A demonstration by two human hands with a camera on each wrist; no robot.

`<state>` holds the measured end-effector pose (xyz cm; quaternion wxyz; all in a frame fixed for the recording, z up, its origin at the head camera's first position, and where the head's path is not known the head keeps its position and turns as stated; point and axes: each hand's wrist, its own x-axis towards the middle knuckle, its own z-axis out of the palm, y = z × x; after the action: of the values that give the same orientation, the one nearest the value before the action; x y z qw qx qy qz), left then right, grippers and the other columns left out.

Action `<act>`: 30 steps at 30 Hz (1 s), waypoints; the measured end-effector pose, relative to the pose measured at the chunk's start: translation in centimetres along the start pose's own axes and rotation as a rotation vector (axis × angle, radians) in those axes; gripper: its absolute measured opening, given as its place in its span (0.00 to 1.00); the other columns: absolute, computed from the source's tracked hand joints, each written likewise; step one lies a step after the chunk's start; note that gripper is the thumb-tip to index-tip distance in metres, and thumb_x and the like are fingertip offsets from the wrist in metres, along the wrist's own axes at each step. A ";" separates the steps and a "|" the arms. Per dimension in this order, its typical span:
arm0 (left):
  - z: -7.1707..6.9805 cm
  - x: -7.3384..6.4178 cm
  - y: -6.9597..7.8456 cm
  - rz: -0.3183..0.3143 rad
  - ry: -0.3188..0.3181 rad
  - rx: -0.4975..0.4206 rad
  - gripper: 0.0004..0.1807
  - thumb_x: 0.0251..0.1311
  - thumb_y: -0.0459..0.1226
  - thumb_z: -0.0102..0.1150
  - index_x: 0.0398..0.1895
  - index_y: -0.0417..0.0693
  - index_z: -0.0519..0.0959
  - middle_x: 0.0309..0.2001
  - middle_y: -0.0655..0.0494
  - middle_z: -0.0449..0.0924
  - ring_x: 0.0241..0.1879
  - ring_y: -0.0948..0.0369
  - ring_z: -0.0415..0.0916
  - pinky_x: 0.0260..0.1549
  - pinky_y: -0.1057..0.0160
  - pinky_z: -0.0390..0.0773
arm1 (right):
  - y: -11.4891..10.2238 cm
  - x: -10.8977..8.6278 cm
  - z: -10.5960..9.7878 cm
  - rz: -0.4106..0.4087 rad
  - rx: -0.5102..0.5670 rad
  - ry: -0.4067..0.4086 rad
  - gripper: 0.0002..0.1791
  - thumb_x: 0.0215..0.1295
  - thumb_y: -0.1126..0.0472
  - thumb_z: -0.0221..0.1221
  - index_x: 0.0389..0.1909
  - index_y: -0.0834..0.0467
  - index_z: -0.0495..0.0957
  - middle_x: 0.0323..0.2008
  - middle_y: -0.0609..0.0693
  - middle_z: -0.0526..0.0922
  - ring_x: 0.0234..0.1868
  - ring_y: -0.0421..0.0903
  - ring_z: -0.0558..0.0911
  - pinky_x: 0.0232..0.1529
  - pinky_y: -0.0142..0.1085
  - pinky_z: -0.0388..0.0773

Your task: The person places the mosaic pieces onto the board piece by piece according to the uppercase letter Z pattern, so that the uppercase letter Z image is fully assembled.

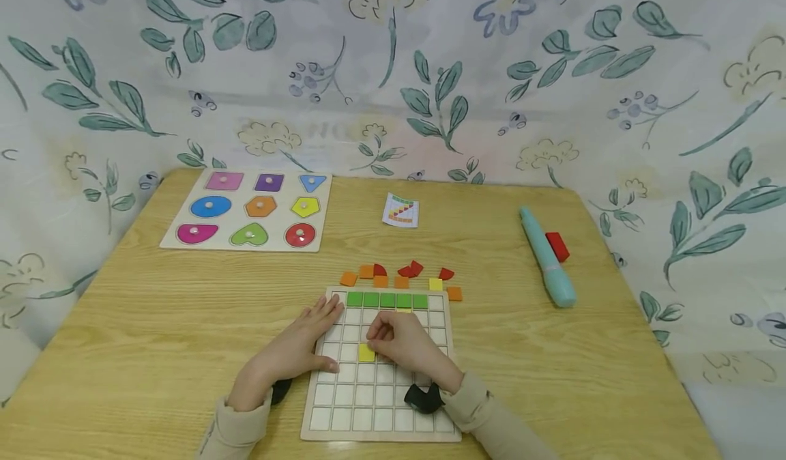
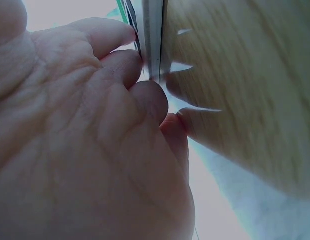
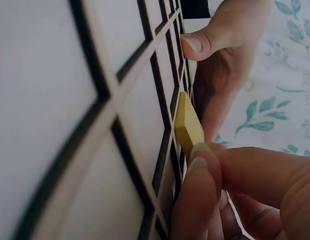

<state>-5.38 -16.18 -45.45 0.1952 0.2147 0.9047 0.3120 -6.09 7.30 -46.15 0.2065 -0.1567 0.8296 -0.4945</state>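
Note:
A white grid board [image 1: 322,419] with a wooden frame lies on the table. Between thumb and fingertips, my right hand [image 1: 405,340] pinches a yellow square tile [image 1: 366,353] low over the grid; the right wrist view shows that tile [image 3: 187,122] tilted against the grid. My left hand [image 1: 291,347] rests on the board's left side with its fingers spread, and its palm [image 2: 95,150] fills much of the left wrist view. A row of green square tiles [image 1: 387,300] sits in the top row. Another yellow tile [image 1: 404,310] peeks out behind my right hand, which hides part of the grid.
Beyond the board lie loose orange squares [image 1: 348,279], red pieces [image 1: 446,274] and a yellow square [image 1: 435,284]. A pattern card [image 1: 401,211] is farther back. A shape puzzle [image 1: 276,240] sits back left; a teal bottle-shaped object [image 1: 548,259] and red block [image 1: 557,247] lie right.

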 end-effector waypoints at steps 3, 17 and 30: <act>0.1 0.4 0.2 0.016 -0.002 0.001 0.52 0.49 0.45 0.72 0.74 0.39 0.55 0.77 0.42 0.46 0.77 0.42 0.39 0.73 0.39 0.45 | 0.1 -0.2 -0.3 -0.015 -0.045 0.033 0.02 0.60 0.67 0.64 0.31 0.57 0.80 0.24 0.46 0.79 0.19 0.35 0.72 0.21 0.25 0.71; 0.2 0.1 -0.2 -0.037 -0.006 -0.007 0.55 0.45 0.45 0.74 0.75 0.42 0.54 0.77 0.43 0.45 0.77 0.42 0.38 0.72 0.37 0.43 | 3.6 0.9 -7.7 0.087 0.039 0.397 0.07 0.66 0.64 0.59 0.39 0.64 0.81 0.34 0.58 0.84 0.28 0.42 0.79 0.29 0.28 0.78; 0.2 0.4 -0.2 -0.024 -0.017 -0.017 0.55 0.46 0.48 0.73 0.75 0.43 0.54 0.78 0.44 0.44 0.77 0.43 0.37 0.72 0.37 0.42 | 6.0 0.9 -10.2 0.145 0.012 0.445 0.16 0.65 0.65 0.60 0.53 0.60 0.79 0.47 0.58 0.84 0.28 0.41 0.80 0.27 0.29 0.76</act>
<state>-5.69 -16.02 -45.88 0.2082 0.2049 0.9029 0.3153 -12.26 17.38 -47.24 0.0545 0.0172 0.8609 -0.5055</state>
